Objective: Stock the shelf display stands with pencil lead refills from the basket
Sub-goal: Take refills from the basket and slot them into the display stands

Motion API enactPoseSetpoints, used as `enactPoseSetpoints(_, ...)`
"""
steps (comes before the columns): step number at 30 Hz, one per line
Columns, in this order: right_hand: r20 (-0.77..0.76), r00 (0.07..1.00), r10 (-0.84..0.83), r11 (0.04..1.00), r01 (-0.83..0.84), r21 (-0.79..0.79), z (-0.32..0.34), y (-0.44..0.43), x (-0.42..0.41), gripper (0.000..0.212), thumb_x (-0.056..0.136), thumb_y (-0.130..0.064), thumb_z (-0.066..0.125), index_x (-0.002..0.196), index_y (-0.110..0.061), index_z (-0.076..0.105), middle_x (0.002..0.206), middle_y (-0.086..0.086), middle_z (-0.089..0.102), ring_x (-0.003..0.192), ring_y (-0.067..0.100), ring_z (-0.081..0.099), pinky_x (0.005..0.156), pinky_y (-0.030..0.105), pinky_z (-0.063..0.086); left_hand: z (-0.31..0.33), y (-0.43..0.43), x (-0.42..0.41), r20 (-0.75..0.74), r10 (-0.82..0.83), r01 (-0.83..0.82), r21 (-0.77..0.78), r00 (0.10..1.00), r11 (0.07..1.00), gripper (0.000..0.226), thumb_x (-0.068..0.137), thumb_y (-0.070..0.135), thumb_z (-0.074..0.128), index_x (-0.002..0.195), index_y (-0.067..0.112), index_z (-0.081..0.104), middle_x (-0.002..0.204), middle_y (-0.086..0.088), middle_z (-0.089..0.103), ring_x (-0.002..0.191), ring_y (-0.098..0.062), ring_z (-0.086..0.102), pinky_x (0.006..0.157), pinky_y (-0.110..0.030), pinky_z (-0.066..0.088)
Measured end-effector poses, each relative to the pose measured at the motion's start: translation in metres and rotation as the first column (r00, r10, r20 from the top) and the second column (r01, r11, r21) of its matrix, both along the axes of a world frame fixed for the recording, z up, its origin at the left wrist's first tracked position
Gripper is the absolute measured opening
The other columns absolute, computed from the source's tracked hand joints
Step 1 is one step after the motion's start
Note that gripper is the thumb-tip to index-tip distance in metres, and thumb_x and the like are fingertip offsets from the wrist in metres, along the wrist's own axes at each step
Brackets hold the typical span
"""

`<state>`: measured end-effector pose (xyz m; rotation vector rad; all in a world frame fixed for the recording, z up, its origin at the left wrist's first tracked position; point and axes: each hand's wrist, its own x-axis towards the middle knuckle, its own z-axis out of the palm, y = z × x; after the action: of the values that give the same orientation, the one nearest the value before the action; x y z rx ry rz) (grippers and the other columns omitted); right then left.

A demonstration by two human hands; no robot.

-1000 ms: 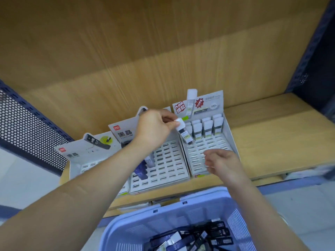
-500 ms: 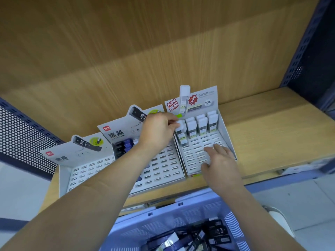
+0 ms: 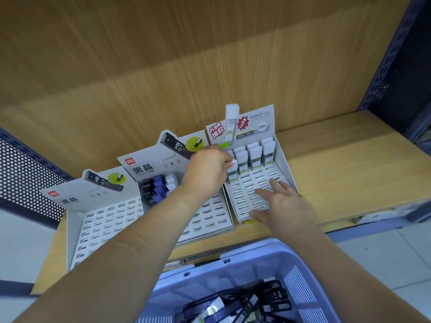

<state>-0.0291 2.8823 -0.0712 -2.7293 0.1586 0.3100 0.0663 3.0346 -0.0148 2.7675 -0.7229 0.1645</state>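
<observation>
Three grey slotted display stands sit side by side on the wooden shelf (image 3: 338,173). My left hand (image 3: 207,166) pinches a white-capped refill case (image 3: 232,172) that stands upright in the left column of the right stand (image 3: 285,166). Several more white-capped cases (image 3: 255,157) fill that stand's back rows. My right hand (image 3: 283,203) rests flat with straight fingers on the right stand's bare slots. The middle stand (image 3: 210,220) holds several black, blue and white cases (image 3: 158,185) at its back. The left stand (image 3: 105,220) is bare. A lilac basket (image 3: 235,269) below holds several dark refill cases (image 3: 261,301).
A wooden back panel (image 3: 186,66) rises behind the stands. Dark perforated metal uprights flank the shelf at the left (image 3: 25,173) and the right (image 3: 396,66). Bare shelf board lies to the right of the stands. The floor below is pale tile.
My left hand has brought the white-capped case down from mid-air into a slot of the right stand. My right hand has slid from the stand's front edge onto its slots.
</observation>
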Motion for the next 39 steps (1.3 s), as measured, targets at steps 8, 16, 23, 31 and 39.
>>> enactPoseSetpoints(8,0.108,0.993,-0.042,0.992,0.028,0.125,0.008,0.0,-0.014,0.055,0.096,-0.038,0.057,0.147,-0.026,0.041,0.157,0.001,0.033,0.144,0.019,0.027,0.113,0.028,0.027,0.013,0.004,-0.021,-0.018,0.142,-0.142,-0.006,0.99,0.99,0.023,0.09,0.013,0.056,0.11,0.019,0.067,0.104,-0.006,0.062,0.099,-0.026,0.056,0.081,-0.03,0.045)
enactPoseSetpoints(16,-0.106,0.973,0.203,0.86,-0.125,0.495,0.051,0.012,-0.043,0.003,0.087,-0.02,0.07,0.084,-0.02,0.069,0.069,0.0,0.071,0.064,0.017,0.068,0.059,0.027,0.047,0.025,0.069,-0.146,-0.751,-0.027,-0.479,-0.448,0.66,0.754,0.037,0.081,-0.014,0.05,0.078,0.014,0.073,0.073,-0.002,0.071,0.066,-0.008,0.063,0.065,-0.021,0.052)
enactPoseSetpoints(23,-0.497,0.739,0.455,0.89,-0.368,0.268,-0.025,0.046,-0.088,0.014,0.094,-0.03,0.063,0.098,-0.018,0.068,0.088,-0.005,0.067,0.087,0.017,0.064,0.082,0.031,0.05,-0.093,0.114,-0.217,-0.826,0.223,-0.385,0.007,0.518,0.923,0.025,0.086,-0.001,0.055,0.084,0.014,0.075,0.089,-0.003,0.072,0.078,-0.013,0.063,0.073,-0.026,0.052)
enactPoseSetpoints(31,-0.737,0.593,0.325,0.904,-0.423,0.058,-0.121,0.042,-0.14,0.094,0.087,-0.043,0.07,0.155,-0.008,0.015,0.158,0.013,0.029,0.138,0.03,0.039,0.109,0.033,0.039,-0.203,0.13,-0.274,-0.833,0.341,-0.196,0.282,0.435,0.939,0.032,0.075,0.042,0.066,0.095,0.017,0.062,0.104,-0.006,0.066,0.096,-0.025,0.062,0.079,-0.03,0.051)
enactPoseSetpoints(39,-0.661,0.652,0.372,0.847,-0.529,-0.045,-0.152,0.048,-0.175,0.094,0.075,-0.031,0.082,0.147,-0.027,0.023,0.139,0.013,0.041,0.122,0.035,0.048,0.094,0.045,0.05,-0.227,0.131,-0.293,-0.76,0.35,-0.017,0.408,0.548,0.913,0.092,0.067,0.069,0.066,0.136,0.021,0.026,0.133,-0.016,0.041,0.118,-0.034,0.048,0.1,-0.045,0.043)
